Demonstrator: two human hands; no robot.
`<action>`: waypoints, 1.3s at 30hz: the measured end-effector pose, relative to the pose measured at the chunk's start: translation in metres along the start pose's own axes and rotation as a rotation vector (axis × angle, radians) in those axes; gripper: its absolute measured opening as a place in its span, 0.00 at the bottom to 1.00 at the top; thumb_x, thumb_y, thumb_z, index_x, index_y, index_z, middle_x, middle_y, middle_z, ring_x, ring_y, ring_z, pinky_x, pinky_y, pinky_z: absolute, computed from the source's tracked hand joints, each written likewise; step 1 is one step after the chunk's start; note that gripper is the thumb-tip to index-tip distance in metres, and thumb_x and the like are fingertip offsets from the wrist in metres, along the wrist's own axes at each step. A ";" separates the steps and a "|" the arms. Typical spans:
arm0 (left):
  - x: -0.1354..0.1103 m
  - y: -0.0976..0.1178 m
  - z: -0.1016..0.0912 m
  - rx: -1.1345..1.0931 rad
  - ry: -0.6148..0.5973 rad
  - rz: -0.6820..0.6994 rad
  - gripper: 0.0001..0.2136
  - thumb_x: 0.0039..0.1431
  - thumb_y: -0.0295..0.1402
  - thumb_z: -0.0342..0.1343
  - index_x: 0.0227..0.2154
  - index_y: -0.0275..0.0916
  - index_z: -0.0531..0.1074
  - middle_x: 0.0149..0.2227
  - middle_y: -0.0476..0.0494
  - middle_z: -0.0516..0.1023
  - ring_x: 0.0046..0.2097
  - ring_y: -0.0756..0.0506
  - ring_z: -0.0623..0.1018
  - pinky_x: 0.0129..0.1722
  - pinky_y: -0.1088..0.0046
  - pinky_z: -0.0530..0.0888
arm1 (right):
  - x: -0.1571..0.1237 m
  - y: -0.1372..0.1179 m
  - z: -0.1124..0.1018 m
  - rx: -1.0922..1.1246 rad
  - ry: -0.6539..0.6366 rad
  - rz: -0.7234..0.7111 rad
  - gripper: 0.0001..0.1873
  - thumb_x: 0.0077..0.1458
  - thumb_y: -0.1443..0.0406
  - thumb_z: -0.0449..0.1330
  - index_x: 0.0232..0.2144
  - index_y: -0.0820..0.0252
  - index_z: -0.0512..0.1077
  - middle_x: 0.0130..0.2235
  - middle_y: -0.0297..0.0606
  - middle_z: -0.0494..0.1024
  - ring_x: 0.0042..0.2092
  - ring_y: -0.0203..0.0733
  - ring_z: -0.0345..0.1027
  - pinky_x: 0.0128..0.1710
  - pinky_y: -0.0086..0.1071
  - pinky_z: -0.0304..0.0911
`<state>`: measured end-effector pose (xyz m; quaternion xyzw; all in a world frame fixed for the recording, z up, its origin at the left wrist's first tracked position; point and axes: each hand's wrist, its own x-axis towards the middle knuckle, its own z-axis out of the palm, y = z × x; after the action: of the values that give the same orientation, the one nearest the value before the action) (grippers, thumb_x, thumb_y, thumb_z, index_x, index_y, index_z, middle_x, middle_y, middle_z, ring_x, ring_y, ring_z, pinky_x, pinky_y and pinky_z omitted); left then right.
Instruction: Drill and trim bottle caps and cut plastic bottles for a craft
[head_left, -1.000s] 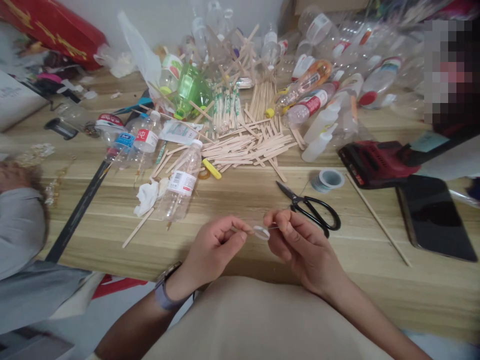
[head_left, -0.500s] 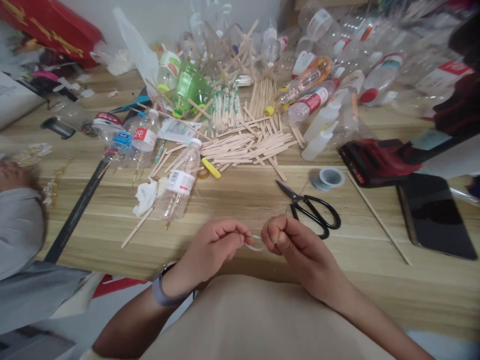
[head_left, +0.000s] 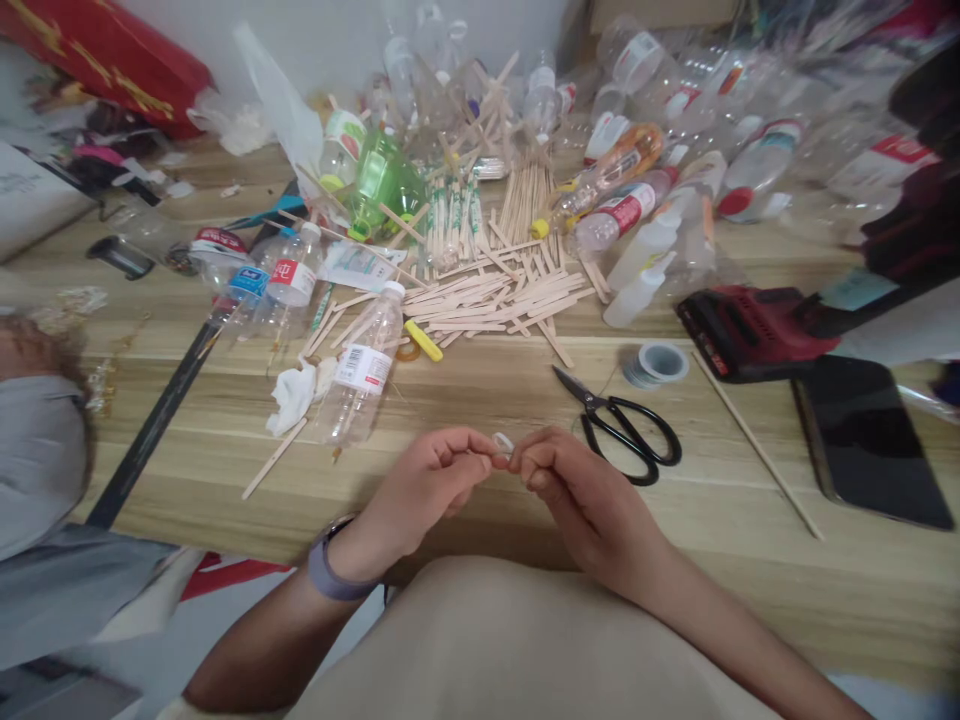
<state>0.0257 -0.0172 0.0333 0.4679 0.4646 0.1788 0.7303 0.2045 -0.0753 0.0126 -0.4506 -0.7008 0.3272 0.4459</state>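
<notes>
Both my hands meet low over the near part of the wooden table. Pinched in the fingertips of my left hand is a thin white strip, bent into a small loop. My right hand also pinches this strip, its fingertips close against the left ones. The strip's ends are hidden by the fingers. Just beyond my right hand lie black-handled scissors, with a spool of grey wire behind them. A clear plastic bottle lies beyond my left hand, beside crumpled white tissue.
Flat wooden sticks lie heaped mid-table, near a yellow-handled tool. Many plastic bottles crowd the back. On the right are a red and black power tool, a thin stick and a phone. Another person's sleeve is at left.
My hands have drawn together, and the white strip between them now curls upward in a smaller loop. The things on the table lie as before.
</notes>
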 end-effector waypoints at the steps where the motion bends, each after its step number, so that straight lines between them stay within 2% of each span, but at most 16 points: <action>1: 0.001 0.000 0.001 -0.022 0.008 0.005 0.08 0.53 0.38 0.56 0.29 0.38 0.72 0.13 0.61 0.54 0.17 0.55 0.51 0.17 0.77 0.49 | 0.001 0.001 0.001 -0.029 0.014 -0.030 0.10 0.64 0.73 0.48 0.35 0.55 0.63 0.38 0.38 0.71 0.42 0.38 0.69 0.40 0.31 0.65; 6: 0.004 -0.007 0.005 -0.086 0.023 0.029 0.12 0.56 0.42 0.56 0.32 0.38 0.72 0.13 0.61 0.55 0.17 0.55 0.51 0.18 0.77 0.50 | 0.004 0.003 0.003 -0.153 0.040 -0.108 0.10 0.63 0.75 0.49 0.35 0.55 0.64 0.40 0.40 0.70 0.43 0.40 0.68 0.41 0.33 0.67; 10: 0.004 -0.008 0.008 0.015 0.013 0.036 0.12 0.57 0.43 0.55 0.32 0.38 0.71 0.16 0.60 0.57 0.19 0.55 0.53 0.19 0.77 0.51 | 0.006 0.003 0.004 -0.137 0.040 -0.089 0.10 0.63 0.75 0.49 0.34 0.55 0.64 0.40 0.41 0.70 0.45 0.41 0.68 0.42 0.35 0.67; 13: 0.001 -0.007 0.007 0.191 -0.019 0.097 0.13 0.60 0.43 0.52 0.33 0.38 0.72 0.19 0.57 0.59 0.21 0.54 0.56 0.21 0.77 0.53 | 0.007 0.002 0.006 -0.063 0.041 -0.022 0.10 0.64 0.72 0.49 0.32 0.56 0.64 0.40 0.40 0.73 0.43 0.40 0.70 0.40 0.33 0.66; 16: -0.001 -0.007 0.006 0.332 -0.055 0.183 0.13 0.63 0.41 0.50 0.32 0.38 0.73 0.23 0.54 0.66 0.24 0.53 0.61 0.24 0.76 0.58 | 0.008 0.002 0.008 -0.047 0.064 0.084 0.09 0.65 0.69 0.48 0.32 0.56 0.64 0.35 0.38 0.75 0.34 0.37 0.70 0.33 0.30 0.65; 18: -0.001 -0.008 0.006 0.372 -0.059 0.209 0.12 0.62 0.39 0.51 0.32 0.38 0.74 0.26 0.52 0.70 0.27 0.52 0.64 0.27 0.76 0.61 | 0.008 0.002 0.008 -0.067 0.067 0.158 0.09 0.65 0.68 0.48 0.32 0.56 0.65 0.30 0.35 0.74 0.27 0.35 0.66 0.27 0.29 0.62; 20: -0.001 -0.008 0.005 0.381 -0.066 0.213 0.12 0.62 0.40 0.52 0.31 0.38 0.73 0.26 0.51 0.70 0.27 0.52 0.65 0.27 0.76 0.60 | 0.008 0.002 0.008 -0.061 0.050 0.227 0.10 0.65 0.66 0.48 0.31 0.56 0.65 0.24 0.31 0.71 0.23 0.34 0.62 0.24 0.29 0.59; 22: 0.000 -0.008 0.005 0.345 -0.066 0.202 0.12 0.61 0.41 0.52 0.29 0.38 0.72 0.22 0.54 0.66 0.25 0.53 0.61 0.24 0.77 0.57 | 0.007 0.002 0.009 -0.004 0.046 0.312 0.10 0.64 0.64 0.49 0.31 0.56 0.66 0.20 0.27 0.67 0.20 0.34 0.59 0.22 0.29 0.57; 25: 0.003 -0.008 0.005 0.219 -0.002 0.158 0.12 0.60 0.42 0.53 0.29 0.39 0.70 0.18 0.58 0.58 0.21 0.54 0.56 0.20 0.77 0.53 | 0.006 0.001 0.010 0.134 0.027 0.424 0.10 0.62 0.60 0.52 0.39 0.58 0.70 0.21 0.27 0.68 0.20 0.35 0.60 0.21 0.29 0.58; 27: 0.004 -0.008 0.005 0.177 0.042 0.153 0.11 0.60 0.42 0.53 0.30 0.39 0.70 0.18 0.58 0.60 0.21 0.54 0.57 0.20 0.78 0.54 | 0.005 0.001 0.011 0.191 -0.002 0.463 0.11 0.60 0.59 0.54 0.40 0.58 0.72 0.23 0.30 0.71 0.21 0.35 0.61 0.21 0.29 0.58; 29: 0.003 -0.010 0.005 0.228 0.079 0.202 0.10 0.60 0.40 0.53 0.30 0.39 0.71 0.21 0.55 0.67 0.23 0.54 0.62 0.22 0.78 0.59 | 0.005 0.001 0.012 0.192 -0.013 0.483 0.10 0.58 0.60 0.55 0.35 0.57 0.74 0.23 0.30 0.71 0.22 0.34 0.60 0.21 0.28 0.57; 33: -0.001 -0.014 0.007 0.485 0.189 0.389 0.10 0.63 0.37 0.51 0.32 0.39 0.74 0.28 0.51 0.76 0.29 0.51 0.72 0.29 0.77 0.66 | 0.006 -0.001 0.011 0.135 0.046 0.471 0.10 0.57 0.60 0.56 0.32 0.57 0.75 0.22 0.31 0.72 0.24 0.35 0.63 0.23 0.29 0.58; 36: -0.005 -0.017 0.007 0.654 0.224 0.485 0.10 0.64 0.36 0.50 0.33 0.40 0.74 0.27 0.51 0.76 0.29 0.51 0.72 0.30 0.77 0.66 | 0.007 -0.002 0.009 0.049 0.090 0.402 0.08 0.57 0.62 0.57 0.30 0.57 0.75 0.22 0.30 0.72 0.24 0.35 0.63 0.23 0.28 0.58; 39: -0.005 -0.017 0.006 0.697 0.230 0.500 0.10 0.64 0.36 0.49 0.33 0.39 0.73 0.25 0.52 0.74 0.26 0.52 0.70 0.28 0.77 0.65 | 0.007 -0.002 0.008 -0.072 0.130 0.277 0.07 0.56 0.67 0.58 0.27 0.57 0.74 0.23 0.30 0.70 0.23 0.33 0.61 0.22 0.27 0.56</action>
<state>0.0255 -0.0324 0.0223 0.7614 0.4477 0.2334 0.4067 0.1949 -0.0700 0.0136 -0.5789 -0.6129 0.3304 0.4244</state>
